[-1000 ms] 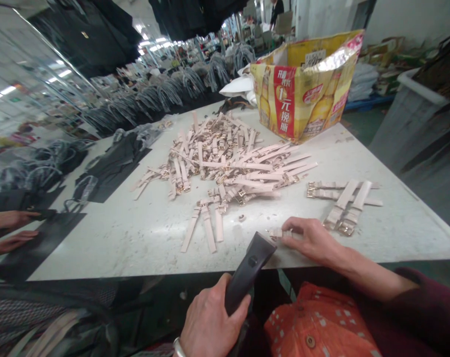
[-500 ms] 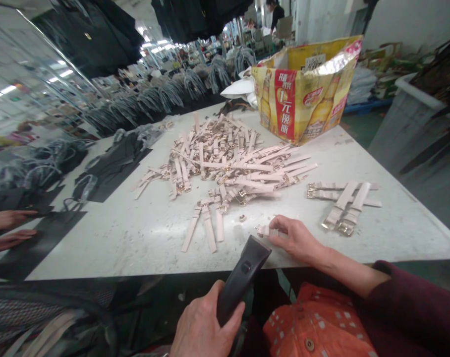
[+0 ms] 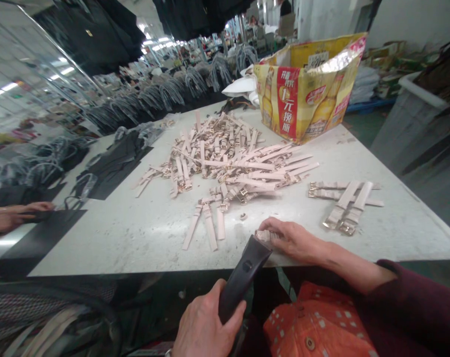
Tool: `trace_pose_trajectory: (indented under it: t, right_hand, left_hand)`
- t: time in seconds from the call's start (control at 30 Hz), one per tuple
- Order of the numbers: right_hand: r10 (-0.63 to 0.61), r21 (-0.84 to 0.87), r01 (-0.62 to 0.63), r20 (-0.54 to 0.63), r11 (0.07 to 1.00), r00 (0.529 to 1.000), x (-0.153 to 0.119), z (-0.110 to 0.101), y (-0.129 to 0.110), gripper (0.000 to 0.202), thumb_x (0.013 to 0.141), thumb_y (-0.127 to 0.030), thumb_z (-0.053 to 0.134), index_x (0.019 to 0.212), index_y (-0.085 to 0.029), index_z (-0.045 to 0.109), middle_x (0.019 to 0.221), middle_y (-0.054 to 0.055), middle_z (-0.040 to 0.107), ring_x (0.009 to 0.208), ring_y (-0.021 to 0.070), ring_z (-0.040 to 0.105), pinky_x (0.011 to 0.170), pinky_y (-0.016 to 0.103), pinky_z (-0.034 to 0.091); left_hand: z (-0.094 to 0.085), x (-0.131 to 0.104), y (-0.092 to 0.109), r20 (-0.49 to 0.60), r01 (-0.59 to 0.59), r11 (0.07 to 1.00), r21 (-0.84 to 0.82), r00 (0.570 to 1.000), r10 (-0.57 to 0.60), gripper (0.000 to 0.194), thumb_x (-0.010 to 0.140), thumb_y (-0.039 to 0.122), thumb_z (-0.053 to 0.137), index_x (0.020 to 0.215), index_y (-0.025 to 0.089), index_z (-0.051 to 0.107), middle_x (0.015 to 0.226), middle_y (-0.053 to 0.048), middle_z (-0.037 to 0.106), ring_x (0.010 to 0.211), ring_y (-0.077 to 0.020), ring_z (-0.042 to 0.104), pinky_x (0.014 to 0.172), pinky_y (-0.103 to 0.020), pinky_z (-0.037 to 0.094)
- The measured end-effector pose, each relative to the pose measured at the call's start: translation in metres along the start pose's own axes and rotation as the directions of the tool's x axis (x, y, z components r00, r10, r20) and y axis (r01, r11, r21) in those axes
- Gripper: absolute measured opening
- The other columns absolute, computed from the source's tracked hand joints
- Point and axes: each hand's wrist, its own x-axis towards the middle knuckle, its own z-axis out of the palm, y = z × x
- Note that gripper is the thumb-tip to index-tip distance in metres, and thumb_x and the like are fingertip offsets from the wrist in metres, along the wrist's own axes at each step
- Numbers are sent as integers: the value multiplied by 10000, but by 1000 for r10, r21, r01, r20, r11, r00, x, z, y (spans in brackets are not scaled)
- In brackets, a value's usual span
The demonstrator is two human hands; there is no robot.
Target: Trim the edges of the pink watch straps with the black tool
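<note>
My left hand point(image 3: 208, 322) is wrapped round a black hand-held tool point(image 3: 245, 275) shaped like a hair clipper, its broad end pointing up and away from me. Just beyond that end, my right hand point(image 3: 294, 240) pinches a short pale pink buckle strap point(image 3: 265, 235) low over the table's near side. The tool's head overlaps the strap's buckle end in view; whether they touch I cannot tell. Most of the strap is hidden by my fingers. Further back lies a large heap of similar straps point(image 3: 225, 153) with gold buckles. Several more straps point(image 3: 346, 203) lie crossed to the right.
A yellow beer carton point(image 3: 307, 101) stands open at the table's point(image 3: 136, 248) far right. Dark panels point(image 3: 109, 173) lie along the left, where another person's hands point(image 3: 35, 210) work. A grey bin point(image 3: 407, 124) is beyond the right edge. Black bags point(image 3: 94, 44) hang overhead.
My right hand has lifted the strap slightly and turned it against or close over the tool's head. The tool has barely moved. The other person's hands have shifted right.
</note>
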Motion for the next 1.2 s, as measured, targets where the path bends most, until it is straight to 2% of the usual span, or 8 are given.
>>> trace_pose_trajectory:
  t: [0.13, 0.27, 0.4, 0.5, 0.6, 0.83, 1.03, 1.2]
  right_hand:
    - [63, -221, -51, 50, 974, 997, -3, -3, 3, 381, 760, -116, 478, 1108, -255, 551, 929, 26, 649, 846, 196, 588, 739, 276, 397]
    - [3, -293, -10, -22, 956, 1000, -14, -4, 3, 260, 797, -152, 504, 999, -251, 634, 950, 41, 622, 879, 184, 561, 751, 265, 393]
    - [-51, -403, -3, -123, 915, 991, -24, -3, 8, 178, 800, -211, 560, 942, -231, 665, 824, 57, 600, 842, 208, 515, 746, 312, 372]
    - [-45, -367, -43, -229, 929, 972, -27, 0, 16, 204, 746, -203, 619, 949, -191, 637, 804, 55, 601, 825, 211, 501, 738, 324, 374]
    - [-30, -279, -51, -277, 959, 961, -28, 3, 22, 112, 722, -162, 616, 833, -171, 609, 768, 44, 586, 779, 190, 495, 696, 298, 385]
    - [-74, -256, 8, -251, 967, 965, -29, 1, 19, 24, 758, -168, 591, 781, -173, 584, 769, 46, 573, 775, 184, 480, 709, 301, 377]
    - [-125, -348, 58, -174, 936, 977, -23, -2, 18, 64, 761, -131, 555, 714, -172, 542, 759, 34, 546, 764, 173, 458, 711, 299, 333]
    - [-177, -451, 88, -157, 888, 972, -18, -3, 22, 91, 853, -170, 471, 775, -171, 517, 764, 33, 550, 755, 167, 463, 738, 310, 299]
  left_hand:
    - [2, 0, -1, 5, -1, 1000, 20, 1000, 0, 222, 809, 392, 473, 911, 224, 576, 769, -28, 690, 735, -183, 656, 615, -224, 398]
    - [6, 3, -2, -19, -22, 999, 45, 1000, 23, 243, 806, 426, 465, 904, 233, 576, 766, -29, 688, 744, -191, 655, 628, -236, 398]
    - [6, 10, 4, -25, -53, 995, 85, 998, 55, 272, 801, 444, 465, 915, 227, 582, 786, -40, 689, 748, -187, 650, 646, -241, 400]
    - [4, 17, 10, -14, -78, 989, 127, 997, 81, 287, 798, 456, 459, 921, 227, 582, 786, -44, 691, 754, -196, 652, 649, -251, 406]
    - [2, 23, 14, -16, -83, 981, 178, 996, 88, 292, 795, 460, 452, 909, 223, 580, 791, -55, 690, 764, -208, 654, 654, -264, 415]
    - [-1, 26, 13, -6, -93, 970, 224, 995, 96, 254, 787, 446, 453, 861, 234, 571, 757, -53, 687, 732, -232, 662, 629, -282, 428]
    - [-4, 31, 15, -12, -90, 967, 237, 995, 95, 259, 787, 447, 443, 858, 235, 574, 765, -58, 691, 747, -244, 666, 638, -293, 441]
    - [-4, 32, 17, -16, -98, 963, 250, 994, 106, 257, 784, 448, 445, 846, 231, 569, 756, -55, 688, 747, -242, 666, 632, -290, 437]
